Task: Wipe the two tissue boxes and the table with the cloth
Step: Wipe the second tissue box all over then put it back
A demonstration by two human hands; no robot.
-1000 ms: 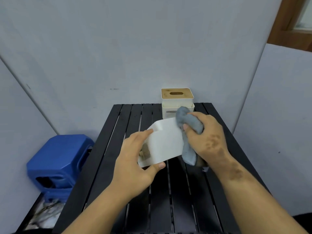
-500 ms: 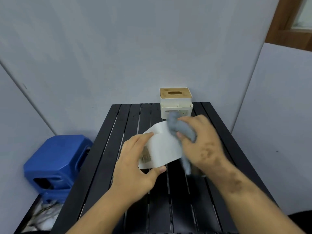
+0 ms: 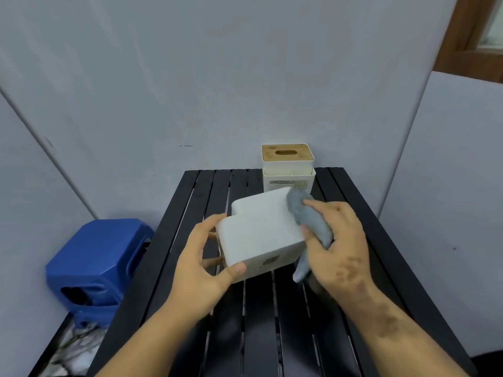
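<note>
A white tissue box (image 3: 261, 229) is held tipped over above the middle of the black slatted table (image 3: 253, 336). My left hand (image 3: 201, 268) grips its left end, thumb on the near face and fingers behind. My right hand (image 3: 337, 246) clutches a bunched grey cloth (image 3: 310, 221) and presses it against the box's right end; a tail of cloth hangs below. The second tissue box (image 3: 288, 167), white with a wooden slotted lid, stands upright at the table's far edge.
A blue plastic stool (image 3: 98, 262) sits on the floor left of the table. Grey walls close in behind and on both sides. A wooden frame (image 3: 468, 36) shows at the top right.
The held box has turned, so a broad white face now points up. My right hand with the cloth has shifted from the box's top corner to its right end.
</note>
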